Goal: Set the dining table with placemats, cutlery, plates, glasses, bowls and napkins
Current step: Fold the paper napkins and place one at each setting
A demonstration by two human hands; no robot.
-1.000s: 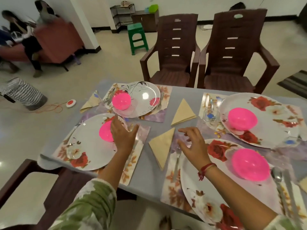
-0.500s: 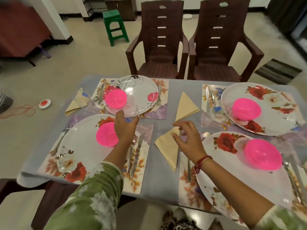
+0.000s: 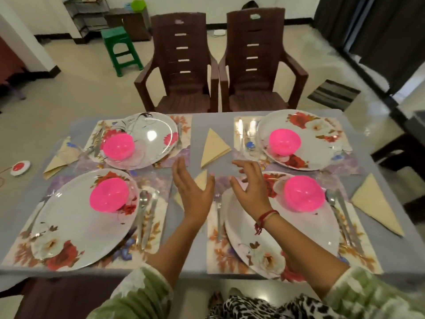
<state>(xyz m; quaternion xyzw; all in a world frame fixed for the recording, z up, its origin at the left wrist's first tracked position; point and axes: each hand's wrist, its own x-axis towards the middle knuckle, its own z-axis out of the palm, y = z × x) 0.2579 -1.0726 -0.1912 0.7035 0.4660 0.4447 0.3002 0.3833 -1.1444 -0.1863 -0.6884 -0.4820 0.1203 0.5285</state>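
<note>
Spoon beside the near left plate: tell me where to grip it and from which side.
Pinch the spoon at its handle, from above. It lies flat with its bowl pointing away, squeezed between the plate and a knife, so the sides offer little room.

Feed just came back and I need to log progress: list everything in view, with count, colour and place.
table: 1, grey, centre
placemats: 4, floral, one per setting
plates: 4, white floral, on placemats
bowls: 4, pink, one per plate
napkins: 4, cream triangles; far left, centre, under the hands, right
cutlery: silver, beside plates; count unclear
chairs: 2, brown, far side
stool: 1, green, floor behind
hands: left hand and right hand, open, above the middle napkin
</note>
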